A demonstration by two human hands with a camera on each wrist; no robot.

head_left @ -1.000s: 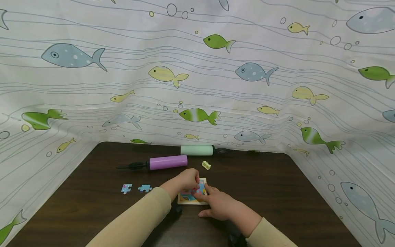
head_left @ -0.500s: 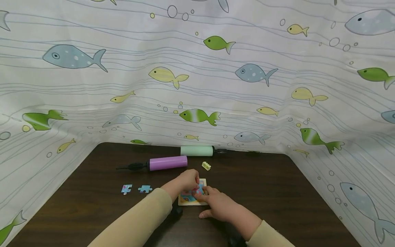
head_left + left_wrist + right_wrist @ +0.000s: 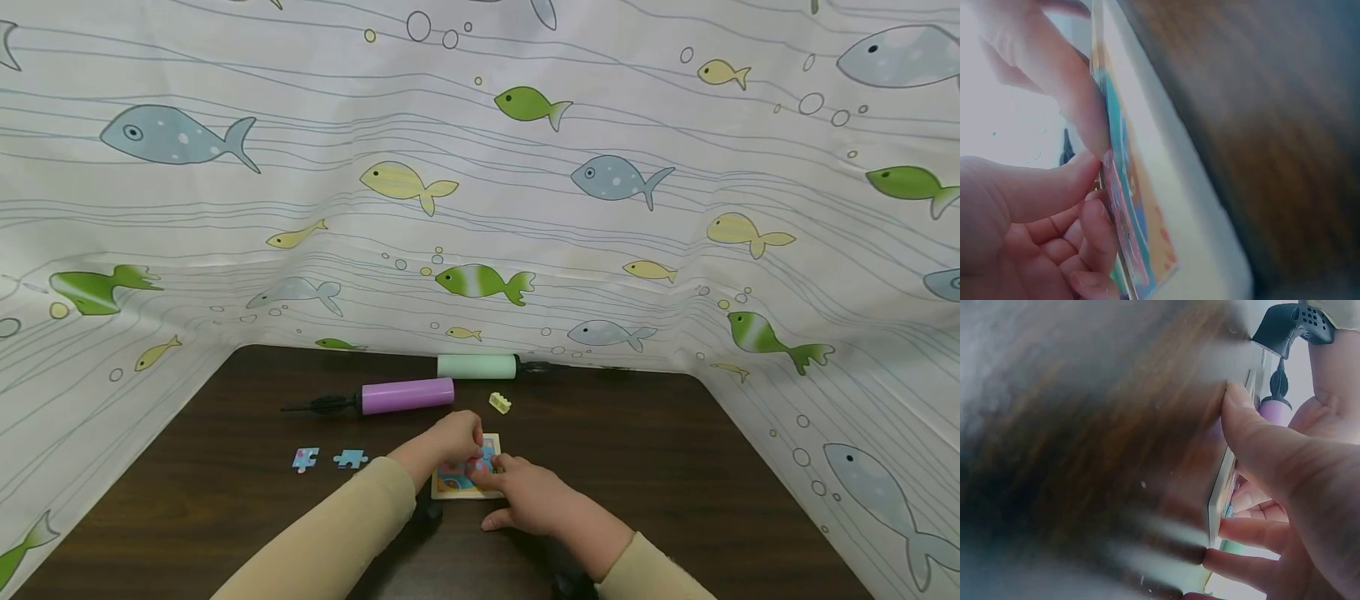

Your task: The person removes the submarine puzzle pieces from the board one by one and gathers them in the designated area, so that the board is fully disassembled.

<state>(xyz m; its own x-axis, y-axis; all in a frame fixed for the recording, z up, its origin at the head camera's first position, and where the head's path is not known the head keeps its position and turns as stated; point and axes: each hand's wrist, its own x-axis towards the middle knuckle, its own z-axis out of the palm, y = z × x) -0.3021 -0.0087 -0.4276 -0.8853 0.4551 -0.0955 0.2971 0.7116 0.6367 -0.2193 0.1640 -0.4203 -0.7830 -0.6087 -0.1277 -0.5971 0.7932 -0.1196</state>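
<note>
Both hands meet over a small puzzle board (image 3: 459, 486) that lies flat on the dark desk (image 3: 675, 467), near the middle and close to the person. The left hand (image 3: 450, 437) has its fingers (image 3: 1088, 119) and thumb curled down onto the colorful picture side, and it seems to pinch a pink puzzle piece (image 3: 1119, 212) there, though the close view is blurry. The right hand (image 3: 528, 493) rests on the right side of the board, with its thumb (image 3: 1254, 434) pressed against the board's edge and its fingers bent over the top.

To the left of the board lie two loose puzzle pieces (image 3: 327, 458), side by side. Farther back sits a purple pump (image 3: 390, 396) with a black tip. Behind it, by the fish curtain (image 3: 480, 167), lies a mint green pump (image 3: 477, 366). A small yellow block (image 3: 500, 402) sits just beyond the board.
</note>
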